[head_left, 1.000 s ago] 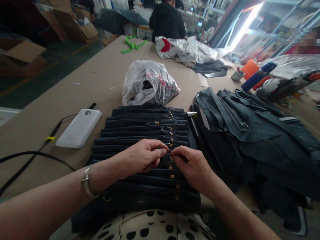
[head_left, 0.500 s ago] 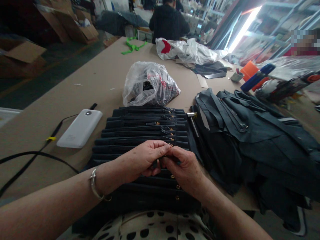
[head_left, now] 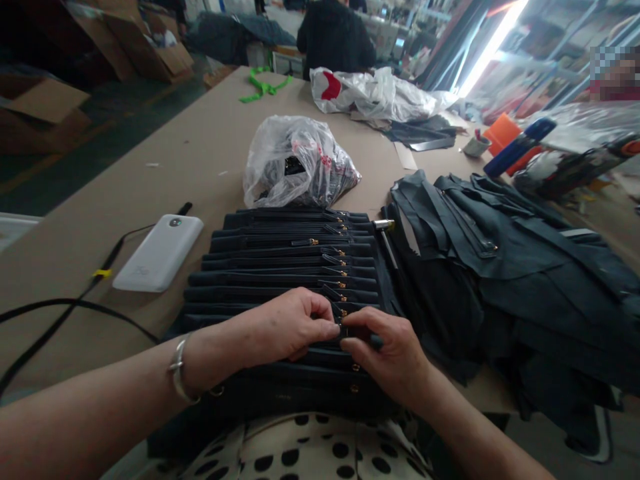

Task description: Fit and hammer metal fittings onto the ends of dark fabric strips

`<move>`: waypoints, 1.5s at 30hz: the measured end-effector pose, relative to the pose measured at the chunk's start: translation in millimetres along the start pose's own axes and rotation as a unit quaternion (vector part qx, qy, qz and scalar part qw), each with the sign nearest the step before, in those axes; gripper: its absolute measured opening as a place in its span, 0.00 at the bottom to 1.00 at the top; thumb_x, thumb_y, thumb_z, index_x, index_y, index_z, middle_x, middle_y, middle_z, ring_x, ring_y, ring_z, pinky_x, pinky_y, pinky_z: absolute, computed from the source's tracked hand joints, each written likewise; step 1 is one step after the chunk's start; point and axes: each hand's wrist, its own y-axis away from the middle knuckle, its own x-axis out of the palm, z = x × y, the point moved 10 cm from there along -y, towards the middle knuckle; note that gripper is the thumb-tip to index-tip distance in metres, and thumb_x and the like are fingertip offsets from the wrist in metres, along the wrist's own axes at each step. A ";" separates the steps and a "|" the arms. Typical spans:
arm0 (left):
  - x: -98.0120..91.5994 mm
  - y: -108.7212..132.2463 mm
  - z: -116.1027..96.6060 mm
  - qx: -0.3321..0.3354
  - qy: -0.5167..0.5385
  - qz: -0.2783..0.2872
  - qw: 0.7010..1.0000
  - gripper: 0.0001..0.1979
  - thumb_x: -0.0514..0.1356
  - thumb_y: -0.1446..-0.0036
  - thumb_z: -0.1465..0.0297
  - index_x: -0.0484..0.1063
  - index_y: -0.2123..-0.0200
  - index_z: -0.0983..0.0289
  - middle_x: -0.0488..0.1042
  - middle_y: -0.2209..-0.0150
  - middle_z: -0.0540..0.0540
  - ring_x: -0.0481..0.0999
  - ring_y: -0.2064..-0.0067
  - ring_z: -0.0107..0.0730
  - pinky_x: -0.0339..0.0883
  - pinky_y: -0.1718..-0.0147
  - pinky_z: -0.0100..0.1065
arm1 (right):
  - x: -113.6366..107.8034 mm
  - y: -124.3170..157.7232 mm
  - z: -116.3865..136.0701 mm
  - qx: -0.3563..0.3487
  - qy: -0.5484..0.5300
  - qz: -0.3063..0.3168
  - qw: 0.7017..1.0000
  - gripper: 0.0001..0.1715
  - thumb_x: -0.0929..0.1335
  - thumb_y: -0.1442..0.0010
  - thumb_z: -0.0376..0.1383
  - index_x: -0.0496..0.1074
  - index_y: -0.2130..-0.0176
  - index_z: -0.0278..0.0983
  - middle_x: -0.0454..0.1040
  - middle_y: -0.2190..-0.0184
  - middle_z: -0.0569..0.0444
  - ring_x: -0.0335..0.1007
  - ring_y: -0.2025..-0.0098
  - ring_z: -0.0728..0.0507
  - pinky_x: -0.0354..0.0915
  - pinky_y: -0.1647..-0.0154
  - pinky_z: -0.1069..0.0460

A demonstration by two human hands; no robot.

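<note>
A row of dark zippered fabric pieces (head_left: 280, 277) lies overlapped in front of me, with gold zipper sliders lined up on the right side. My left hand (head_left: 295, 325) is closed over the lower rows, its thumb and finger pinched on a small dark zipper pull (head_left: 341, 328), mostly hidden. Just right of it, my right hand (head_left: 390, 347) has its thumb and forefinger apart, the tips close to the same zipper. Dark pull strips hang on the upper sliders. Nearer me, a gold slider (head_left: 355, 388) shows no strip.
A clear plastic bag (head_left: 300, 163) of small dark parts stands behind the row. White power bank (head_left: 159, 253) and black cable (head_left: 75, 305) lie left. Dark fabric pieces (head_left: 525, 273) are heaped right, beside a metal-headed tool (head_left: 384, 225). A person (head_left: 336, 40) sits beyond the table.
My hands have moved slightly toward me and apart. The right thumb and forefinger, pressed against the left fingers before, have opened. The view has tilted a little downward.
</note>
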 end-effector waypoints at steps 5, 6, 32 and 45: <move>-0.9 0.4 -17.4 0.069 -0.153 -0.039 0.985 0.10 0.55 0.50 0.64 0.67 0.77 0.64 0.60 0.83 0.44 0.59 0.80 0.22 0.51 0.81 0.26 | 6.1 3.3 -5.3 0.048 0.015 0.023 0.998 0.09 0.65 0.47 0.26 0.71 0.68 0.38 0.73 0.74 0.58 0.69 0.72 0.51 0.62 0.70 0.57; -0.5 0.7 -19.2 0.084 -0.188 -0.048 0.977 0.10 0.55 0.50 0.64 0.68 0.78 0.64 0.62 0.82 0.45 0.60 0.78 0.22 0.52 0.79 0.27 | 7.0 4.5 -6.9 0.049 0.025 0.030 0.998 0.11 0.64 0.48 0.25 0.72 0.67 0.38 0.74 0.72 0.58 0.69 0.71 0.51 0.62 0.69 0.57; 10.0 0.8 -21.0 0.126 -0.403 -0.106 0.900 0.14 0.50 0.44 0.62 0.67 0.76 0.61 0.72 0.75 0.52 0.68 0.74 0.31 0.56 0.74 0.32 | 19.6 15.9 -35.3 0.098 0.077 0.089 0.988 0.08 0.65 0.48 0.26 0.71 0.68 0.38 0.73 0.72 0.58 0.68 0.69 0.50 0.59 0.68 0.56; -14.3 8.6 -17.3 0.115 -0.279 -0.121 0.946 0.17 0.53 0.46 0.55 0.69 0.74 0.62 0.68 0.77 0.48 0.66 0.75 0.26 0.56 0.74 0.30 | 9.5 5.2 -19.0 0.062 0.084 0.059 0.993 0.06 0.64 0.43 0.28 0.69 0.68 0.37 0.70 0.70 0.56 0.66 0.69 0.50 0.60 0.67 0.56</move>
